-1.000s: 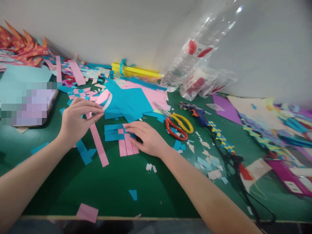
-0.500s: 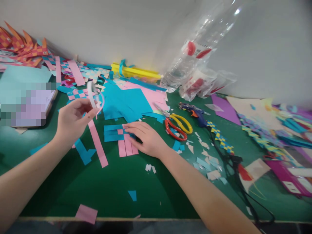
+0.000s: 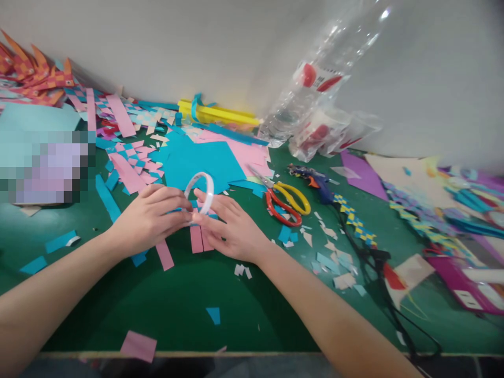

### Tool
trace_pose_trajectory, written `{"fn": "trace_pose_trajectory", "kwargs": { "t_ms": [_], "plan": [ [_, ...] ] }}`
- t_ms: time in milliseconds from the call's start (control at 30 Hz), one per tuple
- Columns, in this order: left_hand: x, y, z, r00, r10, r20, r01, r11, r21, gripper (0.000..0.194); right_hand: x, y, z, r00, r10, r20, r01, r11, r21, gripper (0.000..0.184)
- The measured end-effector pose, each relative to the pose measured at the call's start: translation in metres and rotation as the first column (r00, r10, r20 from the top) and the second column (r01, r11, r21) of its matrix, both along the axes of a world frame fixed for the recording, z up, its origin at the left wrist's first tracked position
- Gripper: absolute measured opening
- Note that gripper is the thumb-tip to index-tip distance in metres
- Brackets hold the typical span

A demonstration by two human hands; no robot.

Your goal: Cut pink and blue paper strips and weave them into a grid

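Observation:
A thin white roll of tape (image 3: 209, 195) stands upright between my two hands. My left hand (image 3: 151, 218) is closed, its fingertips at the roll's lower left edge. My right hand (image 3: 232, 226) grips the roll, with the thumb in front and the index finger behind. Below them lies a woven piece of blue and pink paper strips (image 3: 196, 240), its upper part mostly covered by my fingers. A loose pink strip (image 3: 164, 256) sticks out under my left hand. Whether a tape end is being pulled cannot be made out.
Red-and-yellow scissors (image 3: 285, 199) lie right of my hands, with a blue glue gun (image 3: 315, 184) and its black cord beyond. Blue sheets (image 3: 200, 160) lie behind. A plastic bottle (image 3: 311, 84) leans at the back; a blurred-out phone-like object (image 3: 51, 173) is at left. Paper scraps are scattered around.
My left hand has brought the tape roll right and down to my right hand, which now grips it too. My right hand has lifted its fingers from the woven strips.

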State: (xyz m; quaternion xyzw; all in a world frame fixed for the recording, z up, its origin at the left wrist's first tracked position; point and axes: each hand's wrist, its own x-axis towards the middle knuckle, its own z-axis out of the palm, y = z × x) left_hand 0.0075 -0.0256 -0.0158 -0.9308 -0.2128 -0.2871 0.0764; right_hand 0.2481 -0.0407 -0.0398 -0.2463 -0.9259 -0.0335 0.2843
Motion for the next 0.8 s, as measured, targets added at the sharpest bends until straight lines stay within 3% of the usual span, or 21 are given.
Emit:
{"fn": "trace_pose_trajectory", "kwargs": {
  "t_ms": [100,300,533,667,800],
  "plan": [
    [0.0003,-0.0005,-0.0017,0.998,-0.024,-0.054,0.022,0.999,-0.044,0.020,-0.0011,-0.0012,0.0009,1.000,0.028,-0.013,-0.028,0.998,0.048,0.059],
    [-0.0005,0.0018,-0.0037,0.997,0.029,-0.071,-0.033,0.998,-0.055,0.022,-0.0003,-0.0034,0.0047,0.997,0.079,-0.005,-0.078,0.991,0.108,0.039],
    [-0.0005,-0.0012,-0.0052,0.993,0.079,-0.085,-0.080,0.997,-0.013,0.035,-0.0049,-0.0075,0.0087,0.993,0.120,-0.017,-0.119,0.992,0.042,0.034],
    [0.0014,-0.0037,-0.0031,0.998,0.067,-0.010,-0.068,0.991,-0.120,0.057,-0.0070,-0.0080,0.0078,0.992,0.124,0.006,-0.124,0.992,0.004,0.031],
    [0.0047,-0.0078,0.0018,0.990,0.015,0.139,0.022,0.966,-0.259,0.070,-0.0065,-0.0046,0.0013,0.995,0.092,0.028,-0.093,0.995,0.035,0.023]
  ]
}}
